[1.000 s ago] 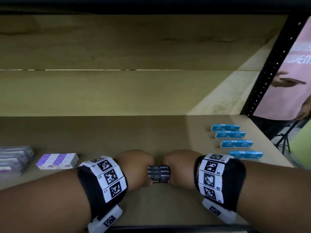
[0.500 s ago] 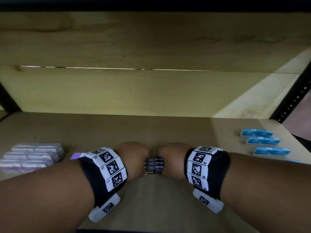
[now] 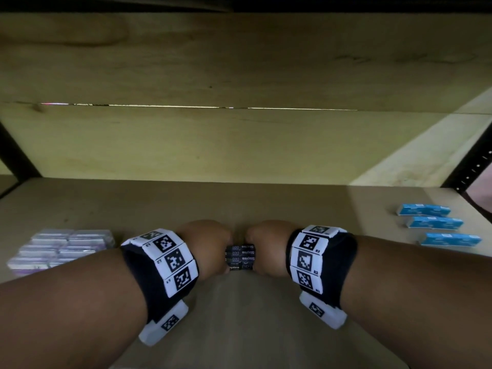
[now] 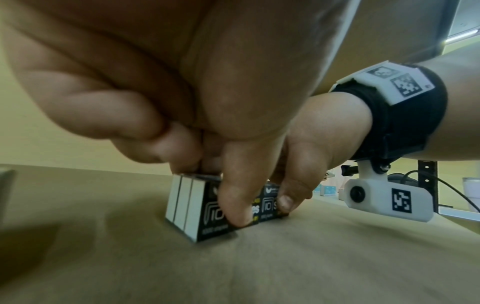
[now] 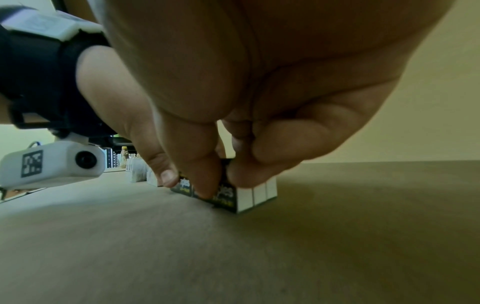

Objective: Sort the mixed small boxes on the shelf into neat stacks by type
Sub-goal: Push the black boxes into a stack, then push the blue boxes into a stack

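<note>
— Hands?
— Left hand point(image 3: 206, 247) and right hand point(image 3: 269, 247) both grip the black boxes point(image 3: 241, 257), thumbs in front.
— Location?
— Mid-shelf point(image 3: 239, 328), standing side by side, touching.

A wooden back panel point(image 3: 239, 145) closes the shelf bay, with a thin bright slit point(image 3: 186, 106) across it. Black metal uprights point(image 3: 471, 166) stand at both sides. Light falls on the shelf board point(image 3: 239, 198) from the right.

Brown shelf board point(image 3: 266, 198). Black staples boxes point(image 3: 241, 255) sit at the grip. Purple-white boxes point(image 3: 61, 249) left of it; three blue boxes point(image 3: 434, 223) well right.
</note>
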